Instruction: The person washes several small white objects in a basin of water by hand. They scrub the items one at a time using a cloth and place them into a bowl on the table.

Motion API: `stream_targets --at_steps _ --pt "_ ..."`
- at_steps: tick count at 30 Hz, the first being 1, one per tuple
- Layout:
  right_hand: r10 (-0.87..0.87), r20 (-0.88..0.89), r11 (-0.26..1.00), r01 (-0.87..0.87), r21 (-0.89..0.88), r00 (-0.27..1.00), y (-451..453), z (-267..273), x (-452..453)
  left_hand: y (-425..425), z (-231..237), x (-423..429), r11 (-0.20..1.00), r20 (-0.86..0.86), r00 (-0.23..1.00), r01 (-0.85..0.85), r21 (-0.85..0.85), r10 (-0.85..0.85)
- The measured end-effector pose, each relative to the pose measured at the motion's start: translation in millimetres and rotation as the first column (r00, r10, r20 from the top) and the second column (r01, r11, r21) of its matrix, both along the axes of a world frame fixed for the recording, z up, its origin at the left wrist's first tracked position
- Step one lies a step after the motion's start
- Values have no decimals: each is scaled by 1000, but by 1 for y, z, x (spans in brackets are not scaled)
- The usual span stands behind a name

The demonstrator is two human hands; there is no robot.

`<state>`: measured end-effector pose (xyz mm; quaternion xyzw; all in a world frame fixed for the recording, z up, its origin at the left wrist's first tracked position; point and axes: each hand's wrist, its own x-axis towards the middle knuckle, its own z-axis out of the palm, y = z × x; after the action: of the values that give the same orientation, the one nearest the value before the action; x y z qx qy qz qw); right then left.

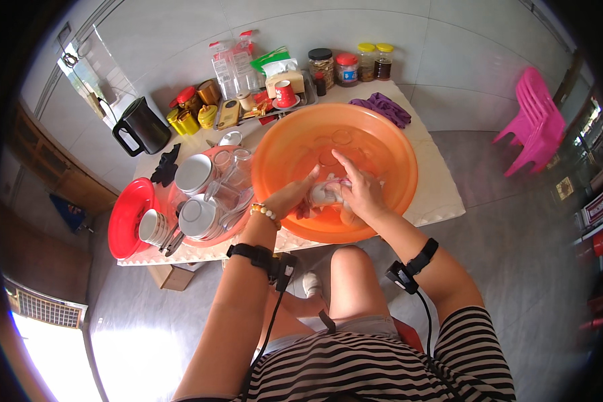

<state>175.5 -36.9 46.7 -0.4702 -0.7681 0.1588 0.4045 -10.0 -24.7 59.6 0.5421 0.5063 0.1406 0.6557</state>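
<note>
An orange plastic basin holds water, with round rims of clear glassware showing under the surface. Over its near half, my left hand grips a clear glass lying sideways. Something whitish with a pink edge shows at the glass; whether it is a cloth or part of the glass I cannot tell. My right hand holds the other end of the glass, its index finger stretched out and the lower fingers partly hidden.
Left of the basin, stacked white bowls and glass mugs crowd a pink basin. Beyond are a red basin, a black electric kettle, a loaded tray, lidded jars and a purple cloth. Pink chairs stand right.
</note>
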Motion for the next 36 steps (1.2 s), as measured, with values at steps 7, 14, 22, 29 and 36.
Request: stream_targets --at_steps 7,14,22,29,36 --pt "-70 -247 842 -75 -534 967 14 -20 4 -6 -5 14 916 21 996 -89 392 88" --pt "-222 0 846 192 -498 975 36 -47 18 2 -21 15 746 -93 954 -159 647 284" --pt "-18 449 905 206 -373 893 9 -17 4 -3 -21 21 885 -614 727 18 465 307" --pt "-77 426 906 242 -348 901 20 -38 10 -8 -27 23 763 -716 696 432 481 57" --pt "-42 -63 945 19 -327 997 13 -17 -3 3 -23 11 933 -353 928 14 360 122"
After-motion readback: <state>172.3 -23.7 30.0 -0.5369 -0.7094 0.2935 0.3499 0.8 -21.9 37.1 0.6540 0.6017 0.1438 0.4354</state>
